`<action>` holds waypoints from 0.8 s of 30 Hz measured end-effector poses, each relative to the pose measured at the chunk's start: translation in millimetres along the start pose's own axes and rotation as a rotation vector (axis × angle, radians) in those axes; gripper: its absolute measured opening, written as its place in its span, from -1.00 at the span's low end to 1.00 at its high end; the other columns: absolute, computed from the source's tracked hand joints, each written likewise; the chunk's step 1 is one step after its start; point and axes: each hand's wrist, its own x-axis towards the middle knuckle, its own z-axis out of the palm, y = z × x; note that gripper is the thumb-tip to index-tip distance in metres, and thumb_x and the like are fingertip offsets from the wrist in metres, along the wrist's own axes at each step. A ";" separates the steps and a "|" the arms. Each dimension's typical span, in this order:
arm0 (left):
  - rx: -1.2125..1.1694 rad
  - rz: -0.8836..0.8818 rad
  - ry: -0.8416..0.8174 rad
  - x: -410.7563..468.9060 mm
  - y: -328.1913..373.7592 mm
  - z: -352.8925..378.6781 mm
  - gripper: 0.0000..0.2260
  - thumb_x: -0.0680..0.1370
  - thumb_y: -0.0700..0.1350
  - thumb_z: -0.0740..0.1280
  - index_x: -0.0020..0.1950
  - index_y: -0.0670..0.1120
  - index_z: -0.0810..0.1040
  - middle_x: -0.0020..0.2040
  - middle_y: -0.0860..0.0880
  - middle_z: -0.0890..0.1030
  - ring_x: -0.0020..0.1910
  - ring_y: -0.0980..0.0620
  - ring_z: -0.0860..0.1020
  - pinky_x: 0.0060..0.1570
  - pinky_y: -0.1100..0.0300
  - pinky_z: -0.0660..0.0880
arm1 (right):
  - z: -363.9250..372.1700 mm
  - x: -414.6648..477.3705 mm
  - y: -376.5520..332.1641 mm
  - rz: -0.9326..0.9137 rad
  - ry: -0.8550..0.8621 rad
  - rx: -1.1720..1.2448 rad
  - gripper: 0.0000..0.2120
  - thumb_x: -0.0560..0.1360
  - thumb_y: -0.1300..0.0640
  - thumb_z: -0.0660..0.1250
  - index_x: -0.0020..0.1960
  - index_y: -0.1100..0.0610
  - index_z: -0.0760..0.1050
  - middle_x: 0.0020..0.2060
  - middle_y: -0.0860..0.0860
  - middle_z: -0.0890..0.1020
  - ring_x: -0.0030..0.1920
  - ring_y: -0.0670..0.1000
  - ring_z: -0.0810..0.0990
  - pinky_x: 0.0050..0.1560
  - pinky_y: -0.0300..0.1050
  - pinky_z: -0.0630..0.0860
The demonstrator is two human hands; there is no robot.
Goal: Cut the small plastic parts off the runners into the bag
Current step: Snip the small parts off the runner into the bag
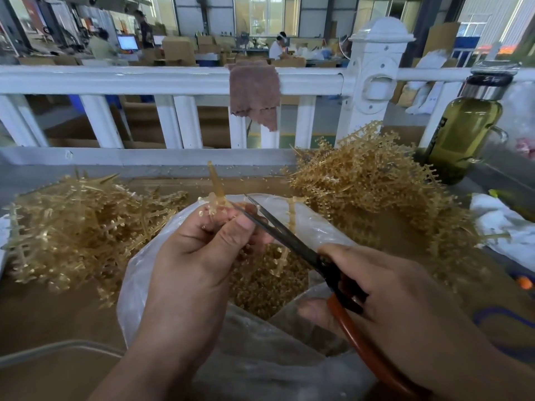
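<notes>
My left hand (pixel 197 253) grips an amber plastic runner (pixel 215 186) that sticks up above the clear plastic bag (pixel 139 273). My right hand (pixel 385 296) holds black scissors (pixel 278 230) by red-brown handles, and the blade tips lie against the runner just above my left thumb. The open bag sits right under both hands and holds a heap of small amber parts (pixel 266 279). A second runner strip (pixel 291 215) hangs over the bag's far rim.
One pile of amber runners (pixel 72 224) lies left of the bag, another pile (pixel 373 180) to the right. A white railing (pixel 173 79) with a brown cloth (pixel 254 94) stands behind. A bottle of yellow-green liquid (pixel 460 131) is at right. White rags (pixel 503 224) lie far right.
</notes>
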 end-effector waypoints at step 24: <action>0.007 -0.038 -0.013 -1.2 1.6 -0.3 -0.93 0.41 -0.08 0.46 -0.26 -0.05 0.67 -0.25 -0.17 0.69 -0.24 -0.06 0.67 -0.13 0.16 0.60 | 4.6 0.5 4.0 -0.036 -0.009 0.013 -0.41 0.40 -0.53 0.08 0.11 -0.12 0.51 -0.23 -0.21 0.61 -0.24 -0.19 0.57 -0.27 -0.21 0.50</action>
